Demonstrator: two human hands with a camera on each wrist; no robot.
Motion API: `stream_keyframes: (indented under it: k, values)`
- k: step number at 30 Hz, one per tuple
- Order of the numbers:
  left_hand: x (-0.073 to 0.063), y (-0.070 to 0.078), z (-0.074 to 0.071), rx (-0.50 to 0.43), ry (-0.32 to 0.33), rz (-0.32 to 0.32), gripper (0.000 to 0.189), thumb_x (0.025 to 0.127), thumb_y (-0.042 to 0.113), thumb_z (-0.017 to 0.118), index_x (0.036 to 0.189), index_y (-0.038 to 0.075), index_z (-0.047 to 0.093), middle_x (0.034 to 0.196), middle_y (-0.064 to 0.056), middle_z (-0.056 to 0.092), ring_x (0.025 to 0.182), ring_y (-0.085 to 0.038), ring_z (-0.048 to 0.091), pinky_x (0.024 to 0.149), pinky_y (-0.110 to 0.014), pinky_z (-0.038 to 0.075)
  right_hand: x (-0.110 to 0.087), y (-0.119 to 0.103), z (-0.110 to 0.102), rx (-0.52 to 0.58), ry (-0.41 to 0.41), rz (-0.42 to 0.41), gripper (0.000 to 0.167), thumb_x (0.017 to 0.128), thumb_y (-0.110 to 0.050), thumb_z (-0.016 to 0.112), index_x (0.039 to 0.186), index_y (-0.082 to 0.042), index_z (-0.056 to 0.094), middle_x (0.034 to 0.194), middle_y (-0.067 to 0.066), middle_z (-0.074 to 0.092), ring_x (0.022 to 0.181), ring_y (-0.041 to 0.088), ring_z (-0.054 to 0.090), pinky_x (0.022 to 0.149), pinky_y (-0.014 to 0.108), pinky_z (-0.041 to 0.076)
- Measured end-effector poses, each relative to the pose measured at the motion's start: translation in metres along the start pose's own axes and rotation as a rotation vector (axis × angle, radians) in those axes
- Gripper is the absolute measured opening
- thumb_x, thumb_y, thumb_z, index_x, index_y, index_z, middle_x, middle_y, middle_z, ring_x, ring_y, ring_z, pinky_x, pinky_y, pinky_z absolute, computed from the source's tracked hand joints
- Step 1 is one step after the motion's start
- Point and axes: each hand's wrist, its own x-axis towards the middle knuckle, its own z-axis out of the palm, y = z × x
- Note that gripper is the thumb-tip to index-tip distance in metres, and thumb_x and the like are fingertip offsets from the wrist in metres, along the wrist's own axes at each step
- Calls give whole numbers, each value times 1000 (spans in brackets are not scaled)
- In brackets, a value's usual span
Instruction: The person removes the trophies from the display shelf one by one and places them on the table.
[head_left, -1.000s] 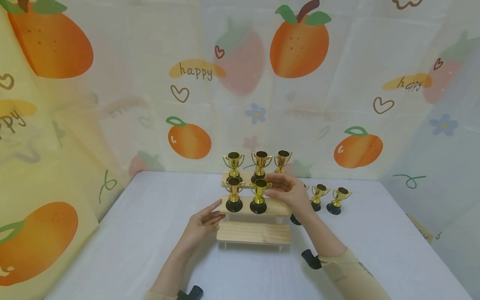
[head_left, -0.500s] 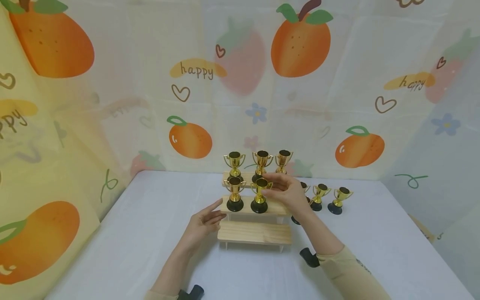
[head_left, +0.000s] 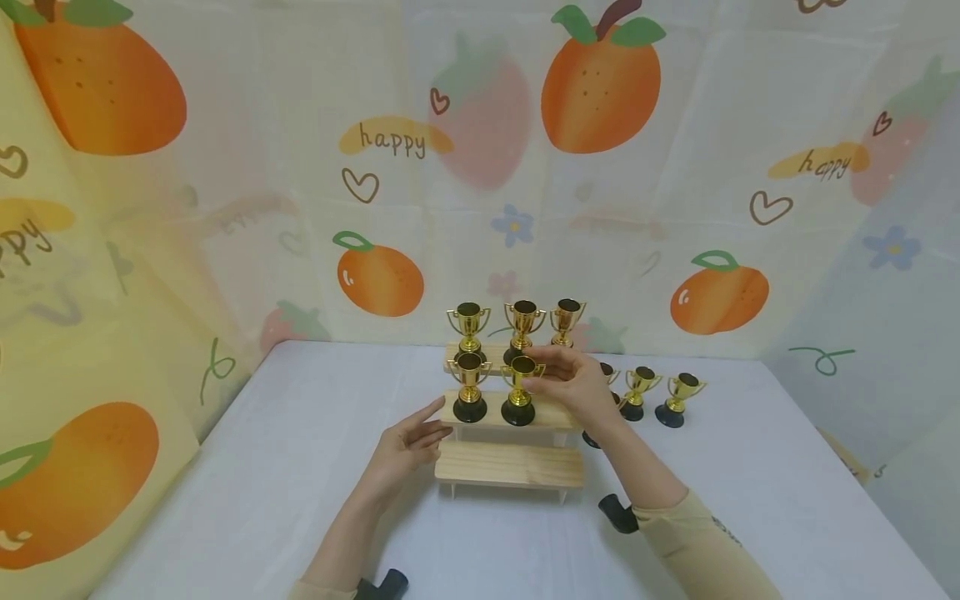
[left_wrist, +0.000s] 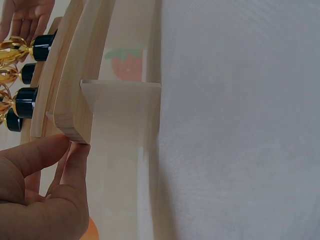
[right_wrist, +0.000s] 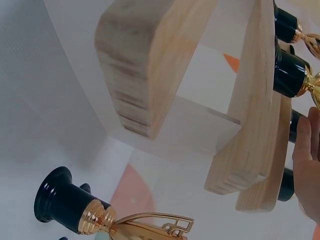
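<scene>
In the head view my right hand [head_left: 573, 387] holds the cup of a small gold trophy [head_left: 519, 392] with a black base, thumb in front of it. That trophy stands upright on the middle step of a three-step wooden display stand [head_left: 510, 465]. A second trophy [head_left: 469, 392] stands to its left on the same step. My left hand [head_left: 405, 446] grips the left end of that step; in the left wrist view its thumb and fingers [left_wrist: 77, 160] meet the board's end. The right wrist view shows my right fingers [right_wrist: 302, 137] beside the trophy bases; the thumb is hidden.
On the stand's top step are three trophies [head_left: 523, 321], partly behind my right hand. Several more trophies [head_left: 678, 400] stand on the white-covered table [head_left: 300, 433] to the right, some behind my right arm. A fruit-patterned cloth [head_left: 480, 233] rises behind the table.
My right thumb has moved slightly left, from the trophy's handle onto its cup. The left hand and the trophies have stayed in place.
</scene>
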Motion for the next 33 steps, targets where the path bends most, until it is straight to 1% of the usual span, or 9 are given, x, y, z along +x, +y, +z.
stream_keyframes:
  k: [7, 13, 25, 33]
  values:
    - [0, 0, 0, -4, -6, 1, 69, 91, -6, 56, 152, 22, 39, 143, -26, 51, 136, -39, 51, 100, -22, 54, 0, 1, 3, -13, 4, 15, 48, 81, -13, 80, 126, -9, 66, 130, 11, 65, 91, 5, 67, 83, 20, 57]
    - [0, 0, 0, -4, 5, 1, 69, 91, -6, 56, 152, 22, 41, 142, -26, 52, 135, -38, 52, 100, -23, 54, 0, 1, 4, -12, 13, 17, 46, 81, -12, 80, 125, -8, 66, 130, 13, 64, 92, 4, 68, 83, 19, 57]
    - [1, 0, 2, -10, 23, -1, 68, 91, -6, 56, 150, 23, 43, 141, -25, 54, 134, -37, 54, 101, -26, 54, 0, 2, 5, -16, 21, 24, 45, 81, -16, 80, 124, -11, 67, 130, 10, 64, 103, 7, 66, 91, 18, 55]
    - [1, -1, 1, -11, 12, 0, 68, 91, -6, 56, 151, 22, 42, 142, -25, 53, 135, -37, 53, 100, -23, 54, 0, 3, 5, -22, 38, 22, 44, 81, -17, 81, 123, -12, 68, 126, 9, 66, 96, 6, 66, 87, 18, 56]
